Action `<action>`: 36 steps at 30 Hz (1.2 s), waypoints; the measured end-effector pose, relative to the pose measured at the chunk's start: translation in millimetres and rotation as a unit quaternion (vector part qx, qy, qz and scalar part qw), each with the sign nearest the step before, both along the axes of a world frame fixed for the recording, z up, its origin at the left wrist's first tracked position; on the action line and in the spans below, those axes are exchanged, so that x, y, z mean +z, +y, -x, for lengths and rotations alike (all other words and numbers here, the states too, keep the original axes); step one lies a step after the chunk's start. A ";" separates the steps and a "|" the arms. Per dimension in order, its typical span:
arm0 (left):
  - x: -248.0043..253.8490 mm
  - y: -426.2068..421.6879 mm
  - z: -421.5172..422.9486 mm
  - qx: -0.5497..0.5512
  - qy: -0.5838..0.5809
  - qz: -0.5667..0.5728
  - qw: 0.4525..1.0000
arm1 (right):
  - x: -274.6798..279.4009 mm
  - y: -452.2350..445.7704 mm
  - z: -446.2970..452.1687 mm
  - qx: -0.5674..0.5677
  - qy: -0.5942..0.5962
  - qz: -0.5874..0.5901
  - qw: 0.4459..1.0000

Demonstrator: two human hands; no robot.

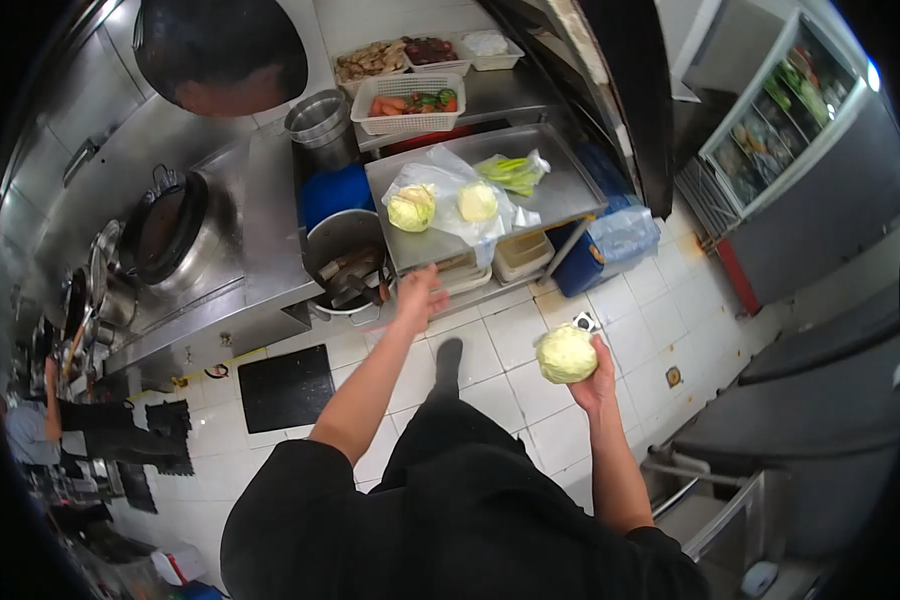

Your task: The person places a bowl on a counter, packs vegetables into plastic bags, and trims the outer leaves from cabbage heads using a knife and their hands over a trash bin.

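My right hand (597, 382) grips a pale green cabbage (564, 354) from its right side, held out over the floor. Near the front edge of the steel table (410, 252) is my left hand (421, 296), empty, its fingers apart. Two more cabbages sit on the tabletop: a yellow-green cabbage (411, 208) at the left and a paler cabbage (477, 202) in the middle. A crumpled clear plastic bag (445, 178) lies spread around them. Behind, to the right, green stalks (510, 174) rest partly in plastic.
A large pot (332, 230) holding utensils stands left of the table. White basket (368, 124) with carrots and green vegetables sits at the back. A wok (165, 235) is on the left stove; a glass-door fridge (715, 152) stands right. A black mat (286, 388) lies on the tiles. Another person (45, 430) is far left.
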State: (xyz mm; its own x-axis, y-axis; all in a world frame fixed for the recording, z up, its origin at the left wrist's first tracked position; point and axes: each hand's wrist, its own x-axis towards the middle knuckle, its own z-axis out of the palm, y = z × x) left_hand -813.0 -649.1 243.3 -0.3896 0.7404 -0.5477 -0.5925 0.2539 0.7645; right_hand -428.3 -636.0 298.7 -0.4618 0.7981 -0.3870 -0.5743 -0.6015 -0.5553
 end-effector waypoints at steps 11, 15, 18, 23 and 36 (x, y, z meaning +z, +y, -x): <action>-51.4 180.8 144.2 0.170 -0.075 0.048 0.981 | 24.8 189.7 246.1 0.162 -0.411 -0.383 0.811; -15.4 146.1 137.0 0.218 -0.077 0.019 0.973 | 18.6 238.4 321.3 0.219 -0.482 -0.597 0.603; -3.6 106.9 140.1 0.273 -0.029 -0.190 0.943 | -5.7 267.2 364.6 0.296 -0.517 -0.710 0.376; 56.7 14.6 139.1 0.223 0.258 -0.149 0.928 | -38.3 289.3 424.7 0.467 -0.495 -0.712 0.173; 77.2 -152.9 -28.9 0.522 0.061 -0.187 0.830 | -20.3 189.5 495.6 0.530 -0.201 -0.656 0.499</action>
